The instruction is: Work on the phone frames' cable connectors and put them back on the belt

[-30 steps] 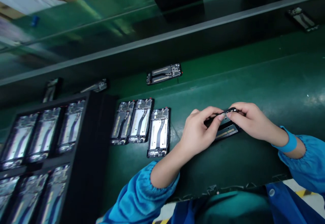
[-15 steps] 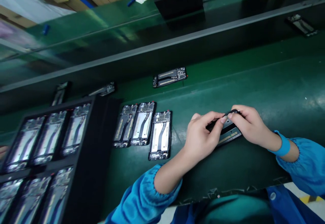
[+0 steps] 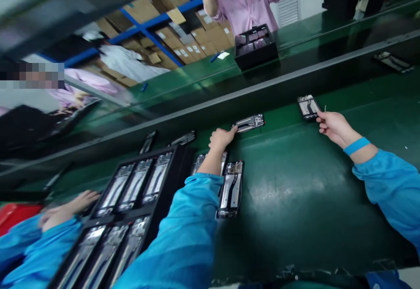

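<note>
My right hand reaches out at the far right. Its thumb and fingers pinch the lower edge of an opened phone, whose inner plate and dark ribbon cable face up. Towards the back of the bench, my left hand has its fingers closed at the left end of another opened phone, which lies on the surface. Under and beside my left forearm sit further opened phones, among them one phone in plain sight; the sleeve partly covers the others.
A black tray with opened phones in compartments stands at left. A co-worker's hands are beyond it. Along the back runs a ledge, with a black box above and another phone at far right. People are across the bench.
My hands have parted from the one phone they both held. The right hand has carried a phone forward; the left has moved away to the phone at the back. The view has shifted.
</note>
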